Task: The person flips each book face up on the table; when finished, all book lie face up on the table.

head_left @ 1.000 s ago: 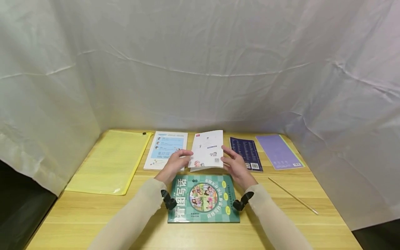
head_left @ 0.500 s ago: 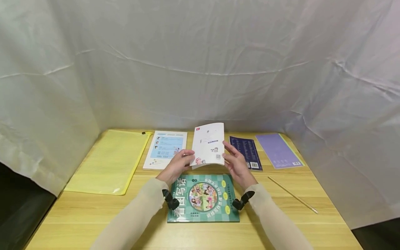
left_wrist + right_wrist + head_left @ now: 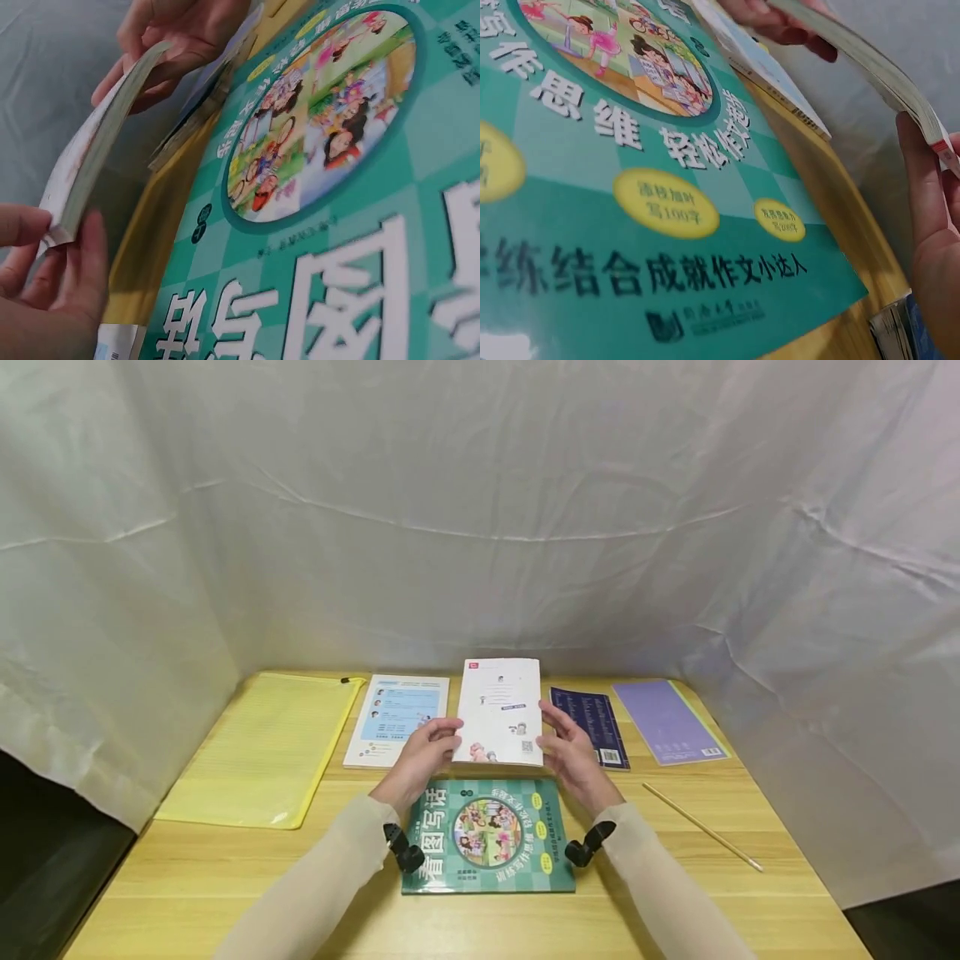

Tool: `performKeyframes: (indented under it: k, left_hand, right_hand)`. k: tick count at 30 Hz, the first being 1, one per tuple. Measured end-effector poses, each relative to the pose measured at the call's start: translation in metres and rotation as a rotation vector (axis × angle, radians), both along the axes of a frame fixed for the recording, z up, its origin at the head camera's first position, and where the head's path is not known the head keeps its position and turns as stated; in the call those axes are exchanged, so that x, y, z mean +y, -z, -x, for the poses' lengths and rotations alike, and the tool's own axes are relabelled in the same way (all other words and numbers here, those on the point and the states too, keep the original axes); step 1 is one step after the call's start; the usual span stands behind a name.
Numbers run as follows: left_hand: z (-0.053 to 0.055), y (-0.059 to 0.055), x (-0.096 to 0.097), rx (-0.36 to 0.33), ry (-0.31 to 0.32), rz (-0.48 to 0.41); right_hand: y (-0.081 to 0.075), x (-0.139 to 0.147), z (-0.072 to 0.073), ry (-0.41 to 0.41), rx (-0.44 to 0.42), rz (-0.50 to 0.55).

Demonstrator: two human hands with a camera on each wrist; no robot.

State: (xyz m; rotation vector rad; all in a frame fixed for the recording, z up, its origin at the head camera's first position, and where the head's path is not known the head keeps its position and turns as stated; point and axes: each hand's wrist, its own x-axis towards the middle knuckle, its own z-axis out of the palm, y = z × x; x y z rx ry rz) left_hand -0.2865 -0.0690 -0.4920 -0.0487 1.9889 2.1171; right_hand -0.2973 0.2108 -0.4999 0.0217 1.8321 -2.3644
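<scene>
A white book (image 3: 498, 710) with small printed figures is held up off the table between both hands, its printed cover facing up. My left hand (image 3: 422, 755) pinches its left edge, thumb on top and fingers beneath. On the opposite edge, my right hand (image 3: 576, 758) grips the book in the same way. The wrist views show the thick block of pages (image 3: 101, 161) bowed slightly between the hands. Below, nearer the person, a green book (image 3: 540, 868) with a round picture lies flat on the table.
A yellow zip pouch (image 3: 255, 752) lies at the left, beside a white-and-blue book (image 3: 401, 714). To the right are a dark blue book (image 3: 596, 718), a purple notebook (image 3: 667, 727) and a thin stick (image 3: 701, 827). Pale curtains (image 3: 480, 527) surround the wooden table (image 3: 750, 914).
Both hands have lifted the white book slightly from the table. It tilted and bowed midway, and now looks flatter and squarer. The other things have stayed in place.
</scene>
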Motion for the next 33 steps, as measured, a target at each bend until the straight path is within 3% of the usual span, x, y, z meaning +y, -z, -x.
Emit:
performKeyframes:
  k: [6,12,18,24,30,33]
  left_hand:
    - [-0.009,-0.002,-0.001,0.048,0.038,-0.091]
    - [-0.015,-0.001,0.001,0.075,0.037,-0.073]
    - [-0.016,0.002,0.001,0.081,0.037,-0.063]
    - [-0.018,0.002,-0.002,0.093,0.070,-0.107]
    - [-0.021,0.005,-0.009,0.076,0.085,-0.094]
    - [-0.021,0.005,-0.012,0.047,0.065,-0.133]
  right_hand:
    - [0.004,0.006,0.000,-0.045,0.017,-0.108]
    - [0.010,0.007,0.000,-0.008,0.046,-0.103]
    - [0.013,0.010,-0.002,0.000,0.067,-0.163]
    - [0.012,0.011,-0.003,-0.015,0.073,-0.126]
    - [0.012,0.011,-0.003,0.104,0.033,-0.029]
    - [0.012,0.011,-0.003,0.127,0.039,-0.027]
